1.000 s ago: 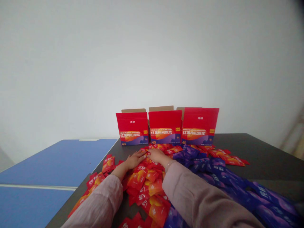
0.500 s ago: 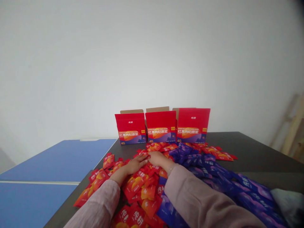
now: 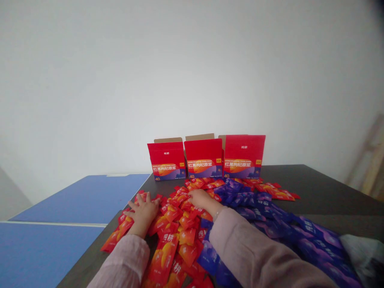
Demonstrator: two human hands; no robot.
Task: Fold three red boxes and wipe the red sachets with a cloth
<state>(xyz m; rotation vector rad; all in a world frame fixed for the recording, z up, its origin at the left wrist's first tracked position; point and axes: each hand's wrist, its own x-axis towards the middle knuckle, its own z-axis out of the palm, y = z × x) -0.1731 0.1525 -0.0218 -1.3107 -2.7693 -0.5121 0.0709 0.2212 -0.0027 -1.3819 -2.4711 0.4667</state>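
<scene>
A heap of red and orange sachets (image 3: 168, 240) covers the middle of the dark table. My left hand (image 3: 142, 212) lies on the sachets at the heap's left edge, its fingers spread. Near the heap's centre, my right hand (image 3: 201, 199) reaches down among the red sachets with fingers curled; its fingertips are partly hidden, so I cannot make out what they grip. Purple sachets (image 3: 279, 224) spread to the right of my right forearm. Some of them lie beneath that sleeve.
Three red cardboard boxes (image 3: 204, 158) stand in a row behind the heap, flaps raised. On the left is a blue table (image 3: 75, 200). A greyish plastic bag (image 3: 363, 256) lies at the right, and a wooden frame (image 3: 375, 168) leans by the wall.
My left hand has moved left from beside my right hand to the heap's left side, its fingers spreading. My right hand stays nearly in place.
</scene>
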